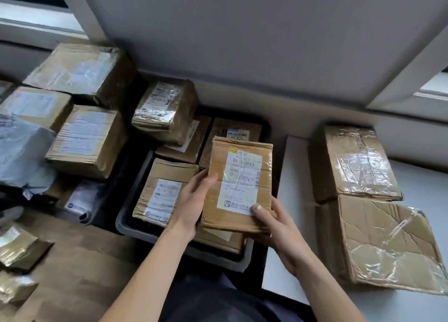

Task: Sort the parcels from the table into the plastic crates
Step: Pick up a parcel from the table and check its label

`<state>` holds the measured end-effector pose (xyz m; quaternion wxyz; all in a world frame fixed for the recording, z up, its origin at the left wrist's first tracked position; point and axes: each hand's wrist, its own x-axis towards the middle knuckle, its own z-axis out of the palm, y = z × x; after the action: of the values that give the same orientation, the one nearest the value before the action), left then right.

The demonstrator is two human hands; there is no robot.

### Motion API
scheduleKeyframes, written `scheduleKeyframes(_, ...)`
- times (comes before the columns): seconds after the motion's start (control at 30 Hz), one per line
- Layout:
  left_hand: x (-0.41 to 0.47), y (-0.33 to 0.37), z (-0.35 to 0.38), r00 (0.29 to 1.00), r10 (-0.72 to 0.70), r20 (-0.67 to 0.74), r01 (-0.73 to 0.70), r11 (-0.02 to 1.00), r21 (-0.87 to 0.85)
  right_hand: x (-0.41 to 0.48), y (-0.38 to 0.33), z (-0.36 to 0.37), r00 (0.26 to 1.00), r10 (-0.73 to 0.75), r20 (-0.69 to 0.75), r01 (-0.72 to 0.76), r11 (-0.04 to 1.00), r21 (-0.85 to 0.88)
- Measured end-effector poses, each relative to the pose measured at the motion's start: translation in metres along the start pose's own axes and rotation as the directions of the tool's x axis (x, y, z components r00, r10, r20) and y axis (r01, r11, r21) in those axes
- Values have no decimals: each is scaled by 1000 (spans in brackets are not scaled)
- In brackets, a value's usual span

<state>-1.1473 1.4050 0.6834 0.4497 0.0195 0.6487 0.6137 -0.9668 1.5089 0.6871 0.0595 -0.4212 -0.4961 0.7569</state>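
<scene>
Below grey wall (242,43), white table (294,200) bears parcels (358,161).

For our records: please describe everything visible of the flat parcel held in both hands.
The flat parcel is creased brown cardboard with shiny clear tape on its right side. A white label with barcodes and a yellow top corner covers much of its face; the print is too blurred to read. It is held above the dark crate. The left hand grips its left edge; the right hand grips its lower right corner, thumb on the label.
</scene>
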Motion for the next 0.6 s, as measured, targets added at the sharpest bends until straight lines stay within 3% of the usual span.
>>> scheduleKeyframes(0.2,74,45,-61,998,-23,51,18,995,96,97,-34,72,977,0,-215,18,997,80)
scheduleKeyframes(0.33,111,60,-77,997,-58,-53,64,992,108,152,-59,103,957,-18,-290,41,996,74)
scheduleKeyframes(0.47,144,65,-81,975,-182,-128,180,983,-32,189,-65,119,941,64,-333,-36,995,88)
scheduleKeyframes(0.6,163,71,-84,959,-233,-161,202,961,-187,208,-72,126,917,98,-387,-70,994,85)
